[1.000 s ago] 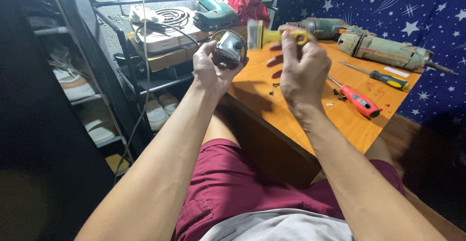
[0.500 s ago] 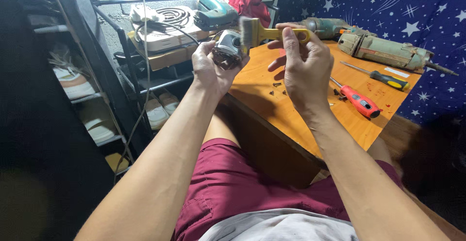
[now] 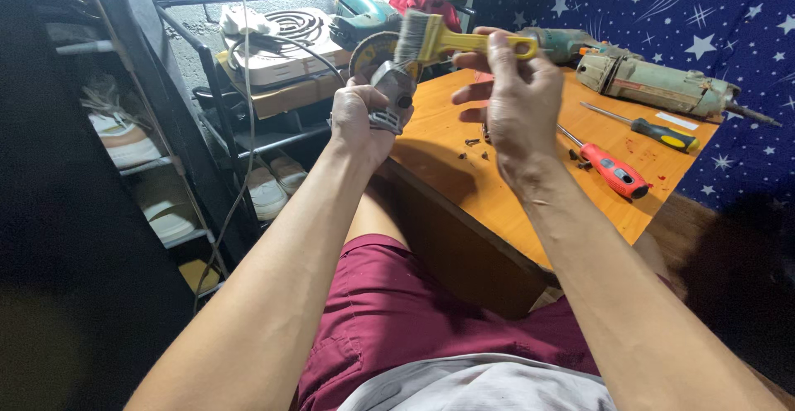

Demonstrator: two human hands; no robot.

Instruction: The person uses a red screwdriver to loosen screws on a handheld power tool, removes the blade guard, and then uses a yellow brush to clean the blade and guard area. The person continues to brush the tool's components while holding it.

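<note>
Left hand (image 3: pixel 354 121) clasps a grey metal angle-grinder head (image 3: pixel 389 96); right hand (image 3: pixel 515 96) pinches a yellow-handled flat paintbrush (image 3: pixel 447 43), bristles against it, above the orange wooden surface (image 3: pixel 497 187).

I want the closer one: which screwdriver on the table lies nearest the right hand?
The red-handled screwdriver, just beside the right hand; the black-and-yellow screwdriver lies farther off.

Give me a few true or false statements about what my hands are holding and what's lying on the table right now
1. The right hand holds a yellow-handled brush. True.
2. The left hand is empty. False: it grips a grey metal tool part.
3. A red-handled screwdriver lies on the orange table. True.
4. The brush bristles point toward the right. False: they point left, above the metal part.
5. The table is bare of debris. False: small dark bits lie on it.
</note>
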